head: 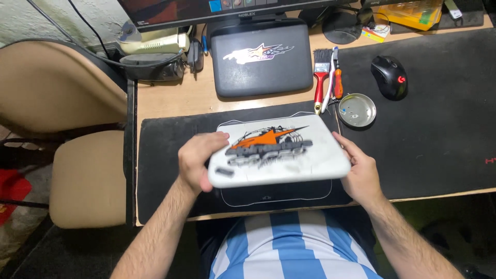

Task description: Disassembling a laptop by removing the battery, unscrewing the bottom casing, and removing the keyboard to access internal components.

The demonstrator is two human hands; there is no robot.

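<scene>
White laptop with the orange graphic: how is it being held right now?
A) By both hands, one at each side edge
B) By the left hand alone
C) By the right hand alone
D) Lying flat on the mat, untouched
A: the left hand grips the white laptop at one side edge and the right hand grips the opposite edge, lifting it above the black mat.

I count two small laptops: the white laptop (281, 152) between my two hands and the black laptop (262, 57) behind. One brush (321, 77), one screwdriver (338, 82), one tin (357, 110), one mouse (390, 77), one chair (72, 134).
</scene>
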